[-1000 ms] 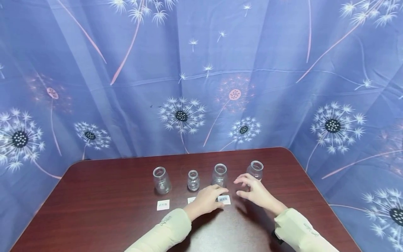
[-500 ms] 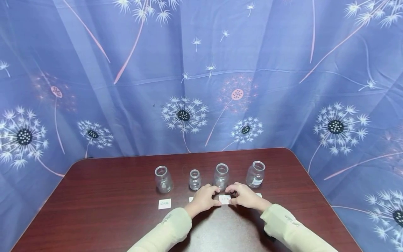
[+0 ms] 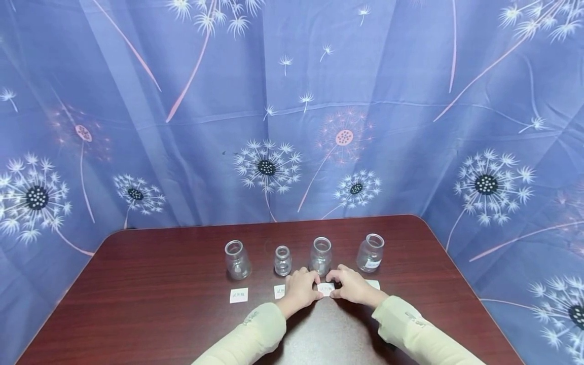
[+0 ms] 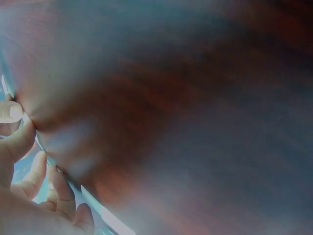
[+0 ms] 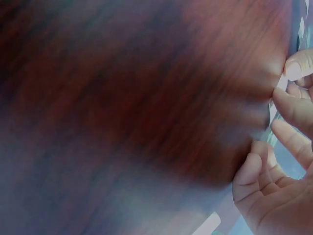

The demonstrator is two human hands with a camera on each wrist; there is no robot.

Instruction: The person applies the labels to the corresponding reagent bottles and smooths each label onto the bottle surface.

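Observation:
A small white label (image 3: 326, 289) with printed characters lies on the table in front of the third glass jar (image 3: 321, 257). My left hand (image 3: 301, 290) holds its left side, thumb low and index finger high. From the right, my right hand (image 3: 355, 287) grips the other side in the same way. In the left wrist view, the thumb (image 4: 22, 139) meets the label's thin edge near the tabletop. The right wrist view has the right thumb (image 5: 293, 107) at that edge too, close to the other hand's thumb.
A glass jar (image 3: 237, 261) and a smaller jar (image 3: 283, 261) stand left, with a label (image 3: 239, 295) and a partly hidden label (image 3: 279, 291) before them. The far-right jar (image 3: 370, 253) bears a label; another label (image 3: 373, 284) lies before it. A patterned curtain (image 3: 292, 126) hangs behind.
My right hand has come left from the far-right jar to the label between the hands. The left hand has stayed by that label, shifting slightly. The far-right jar's label is now uncovered.

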